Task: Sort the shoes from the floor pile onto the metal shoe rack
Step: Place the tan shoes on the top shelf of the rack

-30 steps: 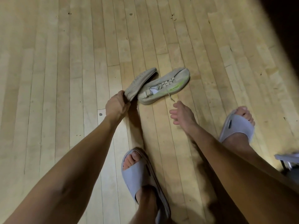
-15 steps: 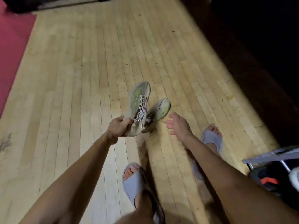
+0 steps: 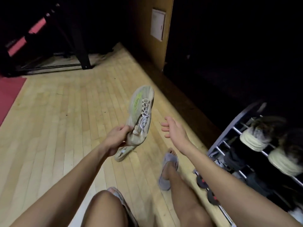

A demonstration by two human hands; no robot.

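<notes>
**Pale sneakers in the left hand, rack at frame right**

So, head view, only cam. Left hand [image 3: 118,136] sits just left of frame centre, fingers curled round the heel end of a pale grey-beige sneaker [image 3: 141,112] w/ white laces and a lime-green streak along its side. Toe points up toward the upper middle of the frame, laces face right. A second sneaker [image 3: 122,152] of the same pale colour pokes out below the hand, toe toward the bottom; can't tell how the fingers catch it, it's mostly hidden behind the palm & wrist. Both are off the wooden floor [image 3: 54,115].

Right hand [image 3: 174,130] is right of centre, near the held sneaker but apart from it. Palm turned left, fingers loose and slightly spread, holding nothing.

Metal shoe rack [image 3: 229,136] runs along the right edge, grey frame w/ chrome bars. On its upper tier, two dark shoes with cream soles [image 3: 255,141] side by side, heels toward cam; lower tiers too dark to read.

Bottom of frame: both bare legs, each foot in a grey slide [image 3: 168,171]; the lower-middle one is mostly hidden by a knee. Red mat [image 3: 8,94] at the left edge. Black stand [image 3: 82,51] upper left, wooden panel [image 3: 157,23] w/ a white plate top centre.
</notes>
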